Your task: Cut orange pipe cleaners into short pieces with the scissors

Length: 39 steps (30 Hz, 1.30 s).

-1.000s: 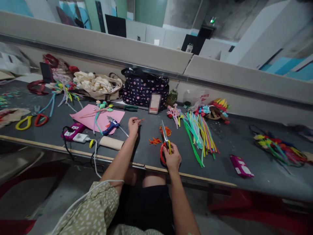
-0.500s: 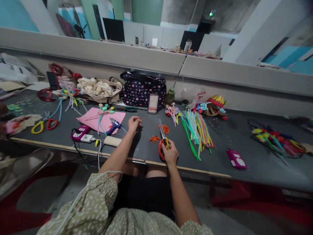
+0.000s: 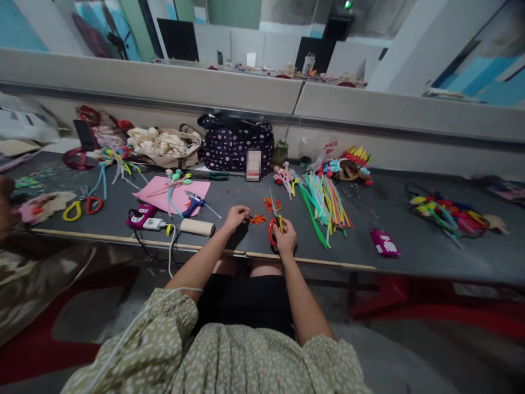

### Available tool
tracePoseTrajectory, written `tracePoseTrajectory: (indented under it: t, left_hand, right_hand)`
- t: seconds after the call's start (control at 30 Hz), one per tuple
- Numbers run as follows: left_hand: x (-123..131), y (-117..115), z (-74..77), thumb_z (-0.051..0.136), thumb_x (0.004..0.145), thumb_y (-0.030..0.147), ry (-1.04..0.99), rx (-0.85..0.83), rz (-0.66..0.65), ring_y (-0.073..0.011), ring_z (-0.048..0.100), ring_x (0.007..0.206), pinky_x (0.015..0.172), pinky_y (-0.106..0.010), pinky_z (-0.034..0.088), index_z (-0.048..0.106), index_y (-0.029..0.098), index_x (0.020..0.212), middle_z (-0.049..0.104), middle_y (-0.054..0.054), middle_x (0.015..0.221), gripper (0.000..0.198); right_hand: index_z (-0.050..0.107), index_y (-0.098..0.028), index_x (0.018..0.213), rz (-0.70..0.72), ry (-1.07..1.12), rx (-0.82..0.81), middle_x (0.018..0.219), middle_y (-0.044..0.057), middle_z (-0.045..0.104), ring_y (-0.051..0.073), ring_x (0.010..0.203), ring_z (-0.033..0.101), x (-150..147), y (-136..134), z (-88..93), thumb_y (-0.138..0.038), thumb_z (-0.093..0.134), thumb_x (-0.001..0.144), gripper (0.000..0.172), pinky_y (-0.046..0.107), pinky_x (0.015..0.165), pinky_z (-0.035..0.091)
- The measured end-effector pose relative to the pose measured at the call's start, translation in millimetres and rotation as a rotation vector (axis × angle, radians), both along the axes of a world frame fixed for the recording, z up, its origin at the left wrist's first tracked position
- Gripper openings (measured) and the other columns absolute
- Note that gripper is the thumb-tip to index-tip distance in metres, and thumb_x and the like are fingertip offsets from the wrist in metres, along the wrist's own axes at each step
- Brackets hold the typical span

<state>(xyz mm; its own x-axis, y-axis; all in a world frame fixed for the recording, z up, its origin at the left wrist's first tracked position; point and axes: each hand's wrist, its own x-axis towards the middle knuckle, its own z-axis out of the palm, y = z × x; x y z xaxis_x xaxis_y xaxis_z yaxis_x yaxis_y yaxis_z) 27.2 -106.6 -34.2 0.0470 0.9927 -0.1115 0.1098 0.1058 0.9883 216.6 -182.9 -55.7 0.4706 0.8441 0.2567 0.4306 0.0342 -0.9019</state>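
Note:
My right hand (image 3: 286,238) grips a pair of scissors (image 3: 274,205) with red and yellow handles, its blades pointing away from me across the dark table. My left hand (image 3: 238,218) is closed in a pinch just left of a small heap of cut orange pieces (image 3: 258,219); whether anything sits between the fingertips is too small to make out. Another orange heap (image 3: 268,204) lies a little farther back, partly behind the scissor blades. Right of the scissors, a bundle of coloured pipe cleaners (image 3: 328,205) is spread out.
Left of me are a cardboard tube (image 3: 197,227), a blue glue gun (image 3: 192,204), pink paper (image 3: 158,192) and a magenta box with cables (image 3: 141,215). A polka-dot bag (image 3: 238,143) stands at the back. Another magenta box (image 3: 384,243) lies right. Part of another person (image 3: 5,208) shows far left.
My left hand has moved down and right, toward the near orange heap; an orange bit showed at its fingertips earlier. The right hand still holds the scissors. The view has shifted slightly.

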Motion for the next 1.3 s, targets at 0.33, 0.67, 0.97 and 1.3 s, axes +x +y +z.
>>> tracePoseTrajectory:
  t: [0.33, 0.67, 0.97, 1.3]
  left_hand:
    - [1, 1, 5.6, 0.057, 0.068, 0.017, 0.267, 0.068, -0.187, -0.0133, 0.060, 0.067, 0.058, -0.022, 0.047, 0.069, 0.014, 0.096, 0.069, -0.007, 0.085, 0.031]
    - [19, 19, 11.7, 0.063, 0.064, 0.018, 0.399, 0.265, -0.265, -0.0174, 0.061, 0.071, 0.070, -0.026, 0.047, 0.073, 0.019, 0.081, 0.071, -0.005, 0.081, 0.020]
    - [54, 73, 9.8, 0.076, 0.059, 0.036, 0.629, 0.408, -0.332, -0.0257, 0.056, 0.099, 0.087, -0.034, 0.043, 0.064, 0.017, 0.107, 0.062, -0.011, 0.106, 0.053]
    - [81, 98, -3.4, 0.067, 0.071, 0.031, 0.767, 0.427, -0.377, -0.0238, 0.051, 0.101, 0.091, -0.033, 0.038, 0.067, 0.020, 0.097, 0.060, -0.010, 0.105, 0.028]
  right_hand:
    - [0.058, -0.012, 0.107, 0.007, 0.178, 0.082, 0.062, -0.002, 0.060, 0.010, 0.053, 0.049, 5, 5, -7.8, -0.055, 0.056, 0.072, 0.055, 0.021, 0.054, 0.041]
    - [0.055, -0.012, 0.107, 0.013, 0.301, 0.125, 0.070, 0.000, 0.064, 0.012, 0.061, 0.057, 5, 8, -13.5, -0.049, 0.059, 0.071, 0.052, 0.023, 0.060, 0.046]
    - [0.053, -0.013, 0.107, -0.003, 0.408, 0.161, 0.087, 0.009, 0.068, 0.016, 0.076, 0.064, 9, 11, -23.9, -0.044, 0.059, 0.073, 0.047, 0.027, 0.068, 0.051]
    - [0.052, -0.014, 0.109, -0.001, 0.481, 0.134, 0.091, 0.010, 0.069, 0.017, 0.080, 0.066, 9, 9, -25.7, -0.043, 0.062, 0.072, 0.047, 0.032, 0.075, 0.053]
